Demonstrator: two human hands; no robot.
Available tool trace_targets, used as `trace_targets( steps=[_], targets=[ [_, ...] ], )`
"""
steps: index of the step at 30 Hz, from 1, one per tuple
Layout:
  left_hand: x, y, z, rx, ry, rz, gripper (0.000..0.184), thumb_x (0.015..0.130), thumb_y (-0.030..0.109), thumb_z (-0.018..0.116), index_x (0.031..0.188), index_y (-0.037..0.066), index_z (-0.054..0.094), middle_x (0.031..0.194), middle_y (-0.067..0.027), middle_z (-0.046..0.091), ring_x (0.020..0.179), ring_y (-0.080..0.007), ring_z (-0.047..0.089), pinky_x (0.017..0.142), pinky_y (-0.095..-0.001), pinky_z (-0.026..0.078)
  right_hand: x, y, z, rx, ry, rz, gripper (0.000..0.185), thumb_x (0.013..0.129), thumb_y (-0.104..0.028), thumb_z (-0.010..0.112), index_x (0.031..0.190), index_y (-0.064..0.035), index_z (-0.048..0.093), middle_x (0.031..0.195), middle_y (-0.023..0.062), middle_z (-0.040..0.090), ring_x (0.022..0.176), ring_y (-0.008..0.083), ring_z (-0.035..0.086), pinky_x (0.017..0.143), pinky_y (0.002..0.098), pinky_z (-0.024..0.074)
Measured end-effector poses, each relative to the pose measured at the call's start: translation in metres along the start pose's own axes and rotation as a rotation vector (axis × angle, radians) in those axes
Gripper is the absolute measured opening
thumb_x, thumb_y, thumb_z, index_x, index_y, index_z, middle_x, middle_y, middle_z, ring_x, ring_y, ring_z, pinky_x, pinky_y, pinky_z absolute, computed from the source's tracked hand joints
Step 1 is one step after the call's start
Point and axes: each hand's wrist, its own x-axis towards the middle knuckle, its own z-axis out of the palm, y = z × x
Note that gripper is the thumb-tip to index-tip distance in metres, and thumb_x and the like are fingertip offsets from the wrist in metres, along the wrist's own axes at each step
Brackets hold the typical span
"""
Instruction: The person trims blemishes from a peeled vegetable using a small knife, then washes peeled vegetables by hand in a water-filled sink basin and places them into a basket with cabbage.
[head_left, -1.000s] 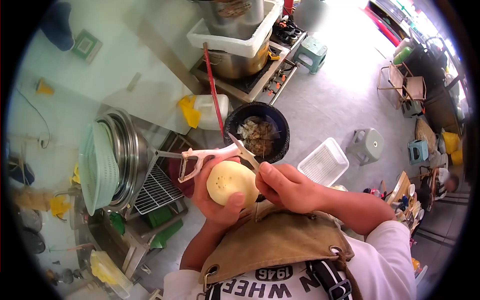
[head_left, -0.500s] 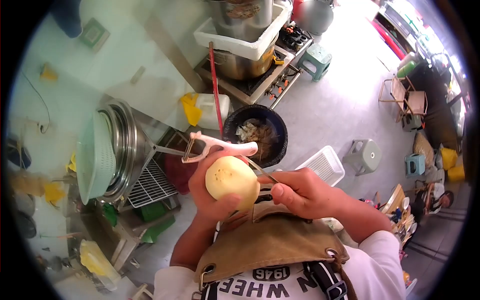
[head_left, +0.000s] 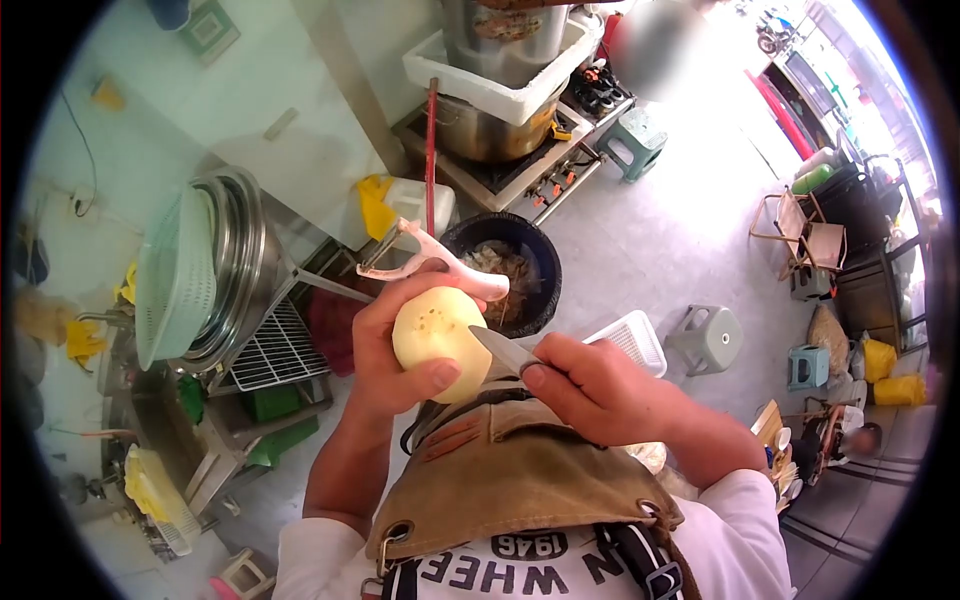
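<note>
A large peeled potato [head_left: 440,350], pale yellow with a few brown spots on top, sits in my left hand [head_left: 378,355], whose fingers and thumb wrap around it. Tucked in the same hand, above the potato, is a pale pink Y-shaped peeler [head_left: 450,268] with its blade end toward the left. My right hand [head_left: 610,395] is closed around a small knife [head_left: 508,352]. The knife's tip lies at the right side of the potato; whether it touches the surface I cannot tell. My brown apron [head_left: 520,480] is just below both hands.
A black tub [head_left: 545,290] with scraps stands on the floor beyond my hands. Behind it is a stove [head_left: 500,185] with a large pot [head_left: 490,130]. Metal bowls [head_left: 250,260] and a wire rack [head_left: 280,350] are at left; a white basket [head_left: 640,340] and grey stool [head_left: 707,340] at right.
The knife has moved from behind the potato's right side to its upper right, blade now in plain view. Both hands have shifted slightly left in view, and the view itself has shifted.
</note>
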Motion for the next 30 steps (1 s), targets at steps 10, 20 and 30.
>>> trace_targets(
  steps=[10, 20, 30],
  targets=[
    [-0.004, 0.003, 0.008, 0.115, 0.087, -0.073, 0.07, 0.075, 0.046, 0.069, 0.113, -0.012, 0.058, 0.111, -0.0204, 0.063, 0.091, -0.0196, 0.06, 0.079, -0.0297, 0.048, 0.001, -0.005, 0.006, -0.054, 0.016, -0.025, 0.017, 0.096, -0.016, 0.052, 0.088, -0.0005, 0.052, 0.06, 0.017, 0.057, 0.054, 0.0333, 0.058, 0.052, 0.0393, 0.0436],
    [-0.016, -0.005, 0.011, 0.166, 0.095, 0.007, 0.066, 0.068, 0.025, 0.081, 0.117, -0.01, 0.053, 0.116, -0.0241, 0.06, 0.098, -0.0242, 0.06, 0.084, -0.0345, 0.049, -0.004, -0.01, 0.008, 0.008, -0.074, 0.088, 0.021, 0.096, -0.02, 0.05, 0.089, 0.0, 0.05, 0.074, 0.0242, 0.058, 0.07, 0.0446, 0.057, 0.061, 0.0472, 0.0446],
    [-0.021, -0.008, 0.021, 0.17, 0.128, 0.025, 0.071, 0.069, 0.031, 0.08, 0.12, -0.009, 0.051, 0.117, -0.026, 0.059, 0.101, -0.0272, 0.059, 0.087, -0.0368, 0.049, -0.002, 0.002, 0.008, 0.096, -0.129, 0.061, 0.024, 0.097, -0.023, 0.049, 0.089, -0.0006, 0.05, 0.073, 0.023, 0.058, 0.068, 0.0425, 0.056, 0.062, 0.0452, 0.0443]
  ],
)
